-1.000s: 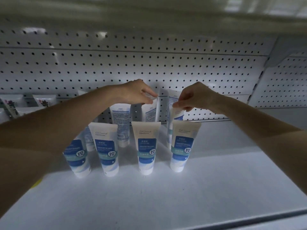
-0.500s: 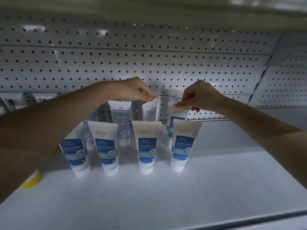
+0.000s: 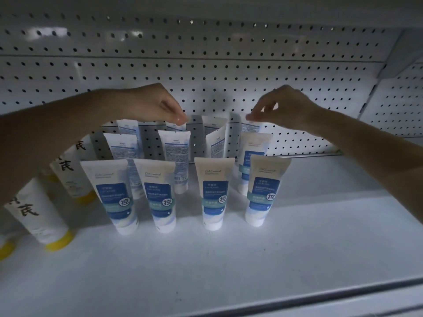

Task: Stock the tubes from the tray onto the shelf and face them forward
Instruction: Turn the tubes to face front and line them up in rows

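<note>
On the shelf (image 3: 320,236), four front tubes (image 3: 215,193) face forward; back tubes (image 3: 176,156) show their backs, so some need turning, I think; the left hand (image 3: 146,104) pinches a rear tube (image 3: 175,127); the right hand (image 3: 283,106) is blurry, I cannot tell.

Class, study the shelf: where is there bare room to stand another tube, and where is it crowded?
Free: the shelf right of the rightmost front tube, and the strip before the front row. Crowded: the back tubes behind that row, and left by the yellow-capped tubes.
</note>
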